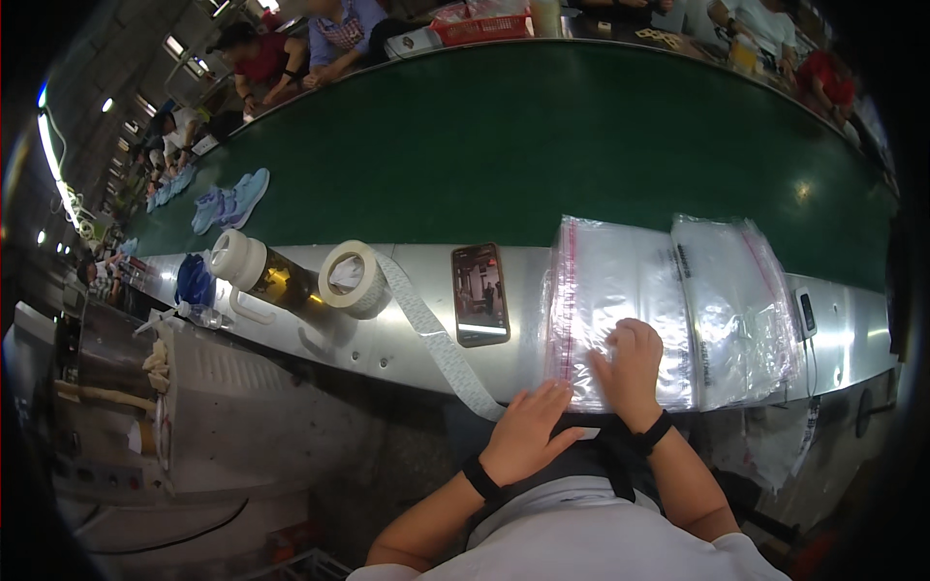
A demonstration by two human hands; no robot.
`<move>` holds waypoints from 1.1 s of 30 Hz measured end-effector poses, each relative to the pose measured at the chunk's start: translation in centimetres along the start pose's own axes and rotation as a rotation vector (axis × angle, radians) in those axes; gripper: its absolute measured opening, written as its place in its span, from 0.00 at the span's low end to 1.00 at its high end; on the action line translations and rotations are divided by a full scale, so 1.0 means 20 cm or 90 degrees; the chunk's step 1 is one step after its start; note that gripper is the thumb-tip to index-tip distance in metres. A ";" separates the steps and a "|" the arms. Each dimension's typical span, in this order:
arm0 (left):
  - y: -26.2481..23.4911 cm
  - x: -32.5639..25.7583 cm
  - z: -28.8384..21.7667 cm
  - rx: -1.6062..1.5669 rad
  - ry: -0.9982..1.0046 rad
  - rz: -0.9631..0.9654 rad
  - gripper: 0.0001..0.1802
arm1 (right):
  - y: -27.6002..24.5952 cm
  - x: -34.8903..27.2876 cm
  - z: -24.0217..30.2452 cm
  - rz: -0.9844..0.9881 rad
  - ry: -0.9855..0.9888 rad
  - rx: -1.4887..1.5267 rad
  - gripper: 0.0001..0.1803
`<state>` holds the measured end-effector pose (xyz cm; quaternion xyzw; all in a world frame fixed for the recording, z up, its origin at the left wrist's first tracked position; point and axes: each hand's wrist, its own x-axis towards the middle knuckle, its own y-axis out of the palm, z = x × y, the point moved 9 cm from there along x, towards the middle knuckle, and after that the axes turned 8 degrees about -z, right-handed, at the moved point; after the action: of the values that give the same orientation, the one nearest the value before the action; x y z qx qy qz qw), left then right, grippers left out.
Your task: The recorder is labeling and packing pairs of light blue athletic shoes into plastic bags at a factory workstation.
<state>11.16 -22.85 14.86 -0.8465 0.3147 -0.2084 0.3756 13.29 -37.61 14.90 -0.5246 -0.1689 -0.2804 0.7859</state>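
Two stacks of clear plastic bags lie side by side on the metal ledge in front of me: a left stack [620, 276] with a pink strip at its left edge, and a right stack [731, 320]. My left hand [528, 433] is at the near left corner of the left stack, fingers stretched out and thumb apart. A small white label [590, 434] shows at that thumb's tip; whether it sticks there is unclear. On top of the left stack rests my right hand [635, 373], its fingers bent and its thumb held away from them, with nothing visible in it.
A label roll [354, 279] trails its strip [436, 339] toward my left hand. Beside it are a phone [480, 295] and a bottle of dark drink [281, 281]. Beyond runs a green conveyor belt [484, 145] carrying light-blue shoes [231, 201]. People sit along its far side.
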 end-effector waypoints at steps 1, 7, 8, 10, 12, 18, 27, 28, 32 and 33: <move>0.00 0.00 0.01 0.002 -0.008 0.006 0.30 | -0.04 0.03 0.05 -0.018 0.005 0.037 0.16; -0.02 0.01 -0.01 0.016 0.019 0.003 0.30 | -0.07 0.03 -0.01 -0.044 0.007 0.022 0.11; -0.03 0.02 0.00 0.005 0.020 0.007 0.28 | -0.07 0.02 -0.04 -0.033 0.017 0.052 0.09; -0.06 0.06 0.01 -0.002 0.023 0.009 0.26 | -0.06 0.02 -0.08 -0.025 0.026 0.084 0.08; -0.05 0.13 0.08 -0.426 -0.229 0.080 0.21 | -0.04 0.00 -0.13 -0.004 0.079 0.190 0.05; 0.17 0.65 -0.04 -1.097 -0.190 0.100 0.18 | -0.14 0.00 -0.14 -0.048 0.137 0.265 0.04; 0.45 0.75 0.12 -0.717 -0.363 0.132 0.15 | -0.39 0.10 -0.28 -0.055 0.215 0.437 0.02; 0.48 0.76 0.10 -0.658 -0.362 0.133 0.15 | -0.40 0.10 -0.26 -0.048 0.214 0.433 0.02; 0.54 0.76 0.02 -0.778 -0.334 0.219 0.18 | -0.36 0.10 -0.12 0.052 0.074 0.405 0.08; 0.55 0.72 -0.01 -0.899 -0.384 0.257 0.23 | -0.37 0.08 -0.10 0.056 0.098 0.395 0.13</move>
<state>17.23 -38.55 8.14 -0.8311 0.4043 0.3509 -0.1509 9.83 -42.10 20.33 -0.2436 -0.1634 -0.2199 0.9304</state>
